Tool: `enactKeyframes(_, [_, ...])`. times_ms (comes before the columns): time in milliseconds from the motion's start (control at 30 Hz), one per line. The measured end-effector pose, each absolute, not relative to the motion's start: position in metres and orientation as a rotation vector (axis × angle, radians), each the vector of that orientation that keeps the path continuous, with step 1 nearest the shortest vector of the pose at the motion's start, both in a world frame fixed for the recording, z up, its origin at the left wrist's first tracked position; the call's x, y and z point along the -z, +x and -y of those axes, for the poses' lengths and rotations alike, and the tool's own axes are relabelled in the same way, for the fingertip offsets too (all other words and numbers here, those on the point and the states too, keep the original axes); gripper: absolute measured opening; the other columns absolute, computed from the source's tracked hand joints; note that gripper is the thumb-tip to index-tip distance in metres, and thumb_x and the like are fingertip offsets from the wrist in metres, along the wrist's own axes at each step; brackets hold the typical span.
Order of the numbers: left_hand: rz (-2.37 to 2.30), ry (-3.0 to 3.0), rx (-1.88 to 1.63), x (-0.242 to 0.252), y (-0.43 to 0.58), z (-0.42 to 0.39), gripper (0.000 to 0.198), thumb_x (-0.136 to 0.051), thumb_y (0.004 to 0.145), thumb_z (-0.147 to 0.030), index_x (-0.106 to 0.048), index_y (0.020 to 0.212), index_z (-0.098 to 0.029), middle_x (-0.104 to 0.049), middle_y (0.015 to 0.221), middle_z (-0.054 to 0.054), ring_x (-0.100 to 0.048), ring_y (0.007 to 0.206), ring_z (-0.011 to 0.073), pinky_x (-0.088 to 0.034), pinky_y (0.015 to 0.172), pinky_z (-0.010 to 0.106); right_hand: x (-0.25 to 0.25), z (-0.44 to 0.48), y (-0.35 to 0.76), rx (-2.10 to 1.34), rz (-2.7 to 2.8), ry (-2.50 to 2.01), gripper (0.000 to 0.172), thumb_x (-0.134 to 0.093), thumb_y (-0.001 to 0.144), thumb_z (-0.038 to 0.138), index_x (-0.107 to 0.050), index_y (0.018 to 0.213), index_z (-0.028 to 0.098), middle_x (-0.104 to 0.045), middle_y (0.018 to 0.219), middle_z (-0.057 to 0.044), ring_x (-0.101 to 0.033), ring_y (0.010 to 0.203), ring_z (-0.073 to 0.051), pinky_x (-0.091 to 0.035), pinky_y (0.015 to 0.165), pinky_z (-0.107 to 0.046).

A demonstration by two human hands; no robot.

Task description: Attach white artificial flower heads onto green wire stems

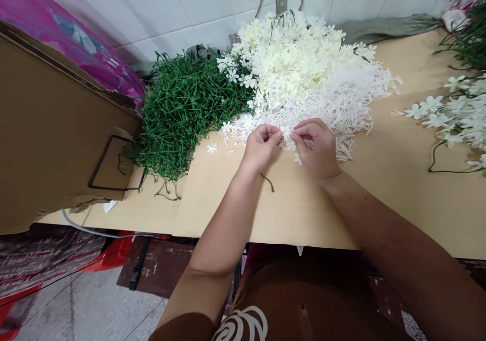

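Between my two hands is a small white artificial flower [285,134], pinched from both sides at the front of the white heap. My left hand [265,142] has its thumb and forefinger closed at the flower's left edge. From the right, my right hand [314,146] pinches it with thumb and fingertips. Just beyond lies a pile of thin white stalk pieces [322,108], with a mound of white flower heads [288,57] behind. A single short green stem [268,183] lies on the table below my hands.
A heap of green plastic stems [190,103] stands left of the white pile. At far left is a cardboard box [56,118] with a black wire frame [110,161] against it. Assembled white flower sprays [451,110] lie at the right. The tiled wall [205,1] borders the table's back.
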State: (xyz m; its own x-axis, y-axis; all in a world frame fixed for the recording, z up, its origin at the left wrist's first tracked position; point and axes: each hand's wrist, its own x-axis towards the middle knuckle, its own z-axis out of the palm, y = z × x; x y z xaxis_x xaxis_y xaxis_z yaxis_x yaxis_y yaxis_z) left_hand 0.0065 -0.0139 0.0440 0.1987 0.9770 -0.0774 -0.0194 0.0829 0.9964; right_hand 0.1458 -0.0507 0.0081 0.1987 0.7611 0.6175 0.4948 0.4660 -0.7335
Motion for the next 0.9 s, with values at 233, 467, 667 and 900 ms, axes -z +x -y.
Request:
enactKeyframes(233, [-1.067, 1.220, -1.020, -0.0419, 0.0058, 0.0133, 0.018, -0.066, 0.076, -0.004, -0.056, 0.066, -0.016, -0.057, 0.057, -0.004, -0.050, 0.054, 0.0064, -0.044, 0.061, 0.021, -0.0058, 0.0518, 0.1439, -0.256, 1.451, -1.157, 0.011, -0.062, 0.084, 0.025, -0.060, 0.075, 0.022, -0.065, 0.088, -0.008, -0.064, 0.084, -0.020, -0.058, 0.064, -0.034])
enactKeyframes(467, [-1.063, 1.259, -0.988, -0.0438, 0.0077, 0.0145, 0.021, -0.064, 0.075, 0.001, -0.056, 0.065, -0.016, -0.055, 0.056, -0.005, -0.048, 0.053, 0.0060, -0.041, 0.060, 0.021, -0.0041, 0.0519, 0.1439, -0.315, 1.413, -1.203, 0.010, -0.062, 0.084, 0.026, -0.059, 0.076, 0.022, -0.068, 0.091, -0.007, -0.065, 0.084, -0.020, -0.057, 0.062, -0.032])
enactKeyframes(667, [-1.041, 1.245, -0.973, -0.0430, 0.0049, 0.0137, 0.020, -0.067, 0.074, -0.003, -0.056, 0.066, -0.017, -0.056, 0.056, -0.005, -0.050, 0.054, 0.0065, -0.043, 0.061, 0.021, -0.0057, 0.0534, 0.1407, -0.374, 1.384, -1.194, 0.009, -0.063, 0.083, 0.026, -0.059, 0.075, 0.022, -0.069, 0.092, -0.007, -0.066, 0.083, -0.019, -0.056, 0.062, -0.032])
enactKeyframes(900, [-1.026, 1.231, -0.942, -0.0412, 0.0060, 0.0139, 0.020, -0.065, 0.074, -0.001, -0.056, 0.065, -0.016, -0.056, 0.055, -0.005, -0.050, 0.054, 0.0062, -0.043, 0.062, 0.021, -0.0042, 0.0527, 0.1394, -0.504, 1.328, -1.204, 0.008, -0.061, 0.082, 0.026, -0.059, 0.076, 0.021, -0.071, 0.094, -0.007, -0.066, 0.079, -0.017, -0.056, 0.064, -0.032])
